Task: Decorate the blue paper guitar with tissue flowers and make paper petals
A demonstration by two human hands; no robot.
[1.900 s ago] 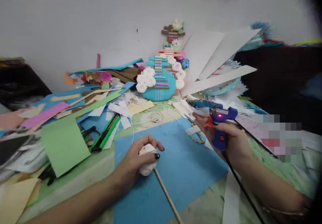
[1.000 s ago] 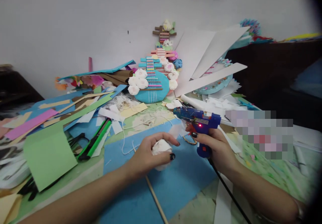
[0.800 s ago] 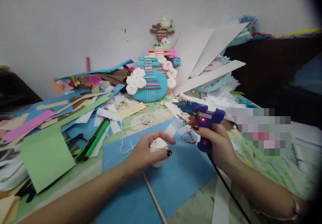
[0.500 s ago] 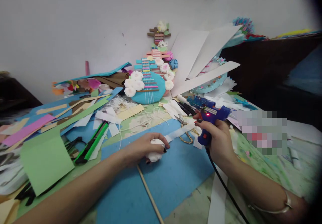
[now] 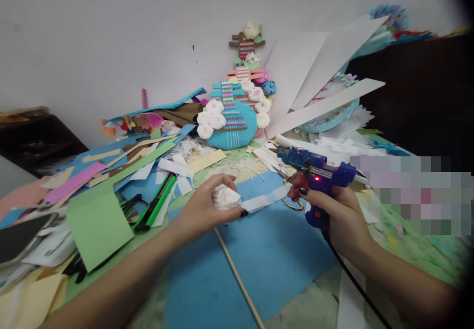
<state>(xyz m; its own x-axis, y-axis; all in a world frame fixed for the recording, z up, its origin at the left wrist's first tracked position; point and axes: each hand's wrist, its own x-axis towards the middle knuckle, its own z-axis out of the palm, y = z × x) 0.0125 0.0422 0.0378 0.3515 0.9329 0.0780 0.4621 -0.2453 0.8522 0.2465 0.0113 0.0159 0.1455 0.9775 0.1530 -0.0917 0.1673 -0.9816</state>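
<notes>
My left hand [image 5: 207, 203] curls around a white paper flower [image 5: 224, 198], with the thumb beneath it. A thin wooden stick [image 5: 239, 277] runs from below the flower toward the bottom edge. From the flower a white paper strip [image 5: 264, 200] stretches right to the fingertips of my right hand [image 5: 338, 210]. That hand grips a blue glue gun [image 5: 318, 173] with a lit red light; its nozzle points left. A black cord [image 5: 350, 274] hangs from the handle. Scissors [image 5: 293, 203] with gold handles lie partly hidden behind the strip. Blue paper [image 5: 266, 265] lies under both hands.
Left of the hands lie a green cutter knife [image 5: 157, 203], a green paper sheet [image 5: 98, 225], a phone [image 5: 24, 237] and several paper strips. Decorated paper guitars [image 5: 233, 124] lean on the wall behind. White paper scraps [image 5: 340, 144] lie at the right.
My left hand has turned the flower, so the fingers now sit above it and the thumb below. The glue gun stays in my right hand. The whole view has shifted.
</notes>
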